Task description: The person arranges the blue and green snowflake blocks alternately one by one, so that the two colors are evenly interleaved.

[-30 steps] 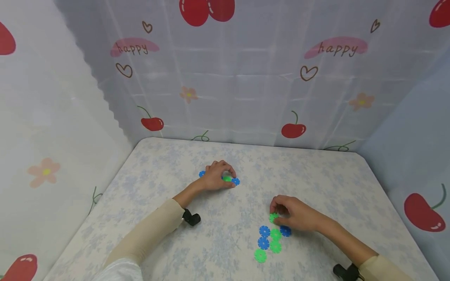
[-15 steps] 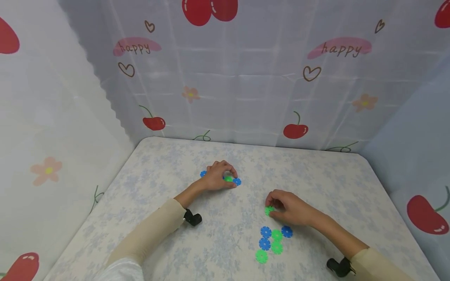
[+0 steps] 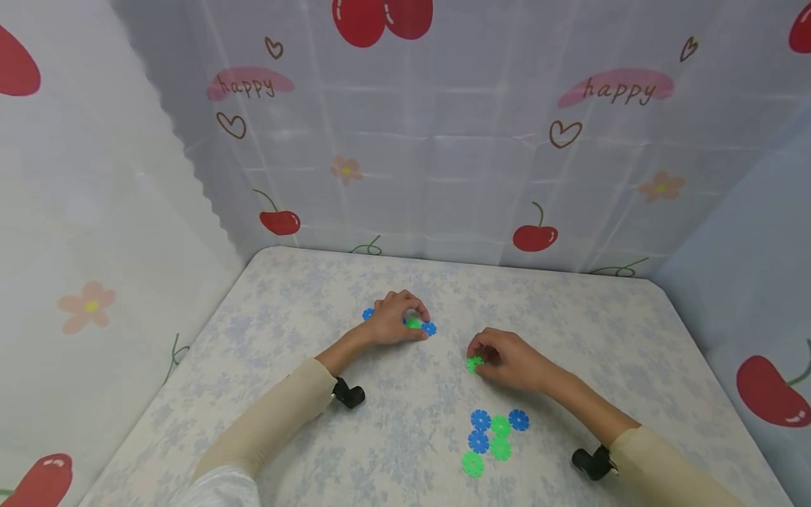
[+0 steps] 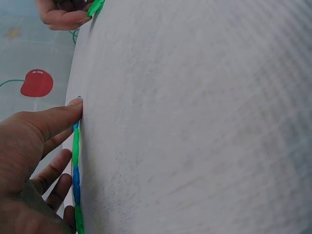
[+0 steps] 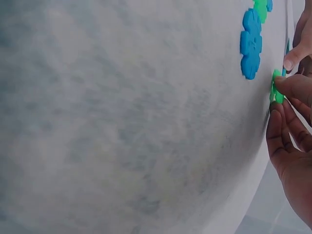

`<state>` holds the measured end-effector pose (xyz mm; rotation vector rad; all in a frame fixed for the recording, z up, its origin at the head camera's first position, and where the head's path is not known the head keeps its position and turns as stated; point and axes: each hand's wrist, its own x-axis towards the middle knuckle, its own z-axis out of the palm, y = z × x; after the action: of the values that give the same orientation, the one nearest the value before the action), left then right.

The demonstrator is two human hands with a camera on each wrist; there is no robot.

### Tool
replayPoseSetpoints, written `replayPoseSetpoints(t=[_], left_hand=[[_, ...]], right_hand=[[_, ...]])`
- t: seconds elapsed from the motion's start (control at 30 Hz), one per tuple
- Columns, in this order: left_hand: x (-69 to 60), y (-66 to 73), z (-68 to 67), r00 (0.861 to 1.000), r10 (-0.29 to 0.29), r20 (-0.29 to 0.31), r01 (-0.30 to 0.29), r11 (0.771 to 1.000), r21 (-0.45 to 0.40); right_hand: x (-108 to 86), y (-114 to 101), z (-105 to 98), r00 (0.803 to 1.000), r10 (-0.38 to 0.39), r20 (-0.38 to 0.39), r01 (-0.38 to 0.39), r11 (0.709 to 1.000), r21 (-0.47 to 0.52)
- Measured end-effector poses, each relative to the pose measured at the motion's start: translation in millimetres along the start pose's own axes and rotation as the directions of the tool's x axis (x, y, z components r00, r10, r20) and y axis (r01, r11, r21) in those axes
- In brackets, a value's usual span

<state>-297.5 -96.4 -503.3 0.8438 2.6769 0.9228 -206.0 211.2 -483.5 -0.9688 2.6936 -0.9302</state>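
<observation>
In the head view my left hand (image 3: 393, 320) lies over a row of flower-shaped plastic discs. Its thumb and index finger curve about the blue disc (image 3: 429, 329) at the right end; a green disc (image 3: 413, 323) shows inside that curve. Another blue disc (image 3: 368, 314) pokes out left of the knuckles, while the palm covers the middle. Blue and green discs (image 4: 75, 146) line up along the fingers in the left wrist view. To the right, my right hand (image 3: 510, 359) pinches a green flower-shaped disc (image 3: 474, 364) between thumb and fingers, as the right wrist view also shows.
Nearer the front lies a loose group of discs, among them a green disc (image 3: 472, 465) and a blue disc (image 3: 519, 420). The pale patterned tabletop (image 3: 329, 451) meets a printed curtain (image 3: 431, 197) at the back and sides.
My right hand has carried the green disc away from the loose group, leftward and toward the back, closer to the row. The left hand keeps its place at the row.
</observation>
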Motion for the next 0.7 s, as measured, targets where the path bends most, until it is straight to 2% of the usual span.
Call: replayPoseSetpoints(t=[0.2,0.4,0.7], left_hand=[[1.1,-1.2,0.7,1.0,-0.002,0.001,0.002,1.0,0.004],[-0.2,-1.0,-0.1,1.0,-0.005,-0.004,0.005,1.0,-0.002],[-0.5,-1.3,-0.2,1.0,-0.003,-0.006,0.003,1.0,0.0]], right_hand=[[13.6,2,-1,1.0,0.016,0.001,-0.016,0.999,0.028],[30.3,3,1,0.999,0.031,-0.018,-0.03,0.999,0.009],[50.5,7,3,1.0,0.0,-0.014,0.0,1.0,0.009]])
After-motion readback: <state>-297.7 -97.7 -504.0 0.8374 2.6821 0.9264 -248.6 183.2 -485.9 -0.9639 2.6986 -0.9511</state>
